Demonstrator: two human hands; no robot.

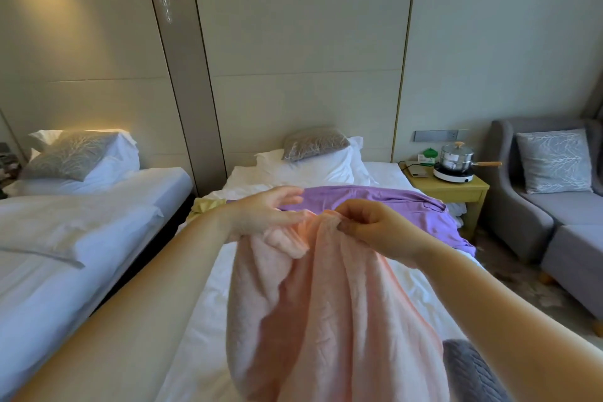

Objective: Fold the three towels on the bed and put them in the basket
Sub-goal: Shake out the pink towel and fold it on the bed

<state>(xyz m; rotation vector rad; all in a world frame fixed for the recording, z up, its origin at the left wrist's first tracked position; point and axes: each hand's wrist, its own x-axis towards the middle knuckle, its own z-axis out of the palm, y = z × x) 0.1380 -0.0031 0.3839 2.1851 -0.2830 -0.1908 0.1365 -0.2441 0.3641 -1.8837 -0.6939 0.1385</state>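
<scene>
1. White-sheeted single bed (202,320), centre of frame.
2. Pink terry towel (326,320), raised over the bed at lower centre, hanging below both hands.
3. Purple towel (375,202), spread across the bed, mid-frame.
4. Yellow towel (208,206), at the bed's left edge, mostly hidden.
5. Left hand (261,215): fingers loosely extended, touching the pink towel's top edge; grip cannot be told.
6. Right hand (372,228): fingers curled, pinching that edge.

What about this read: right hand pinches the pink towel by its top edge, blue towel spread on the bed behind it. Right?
No: the towel behind is purple, not blue. Head view: right hand pinches the pink towel by its top edge, purple towel spread on the bed behind it.
</scene>
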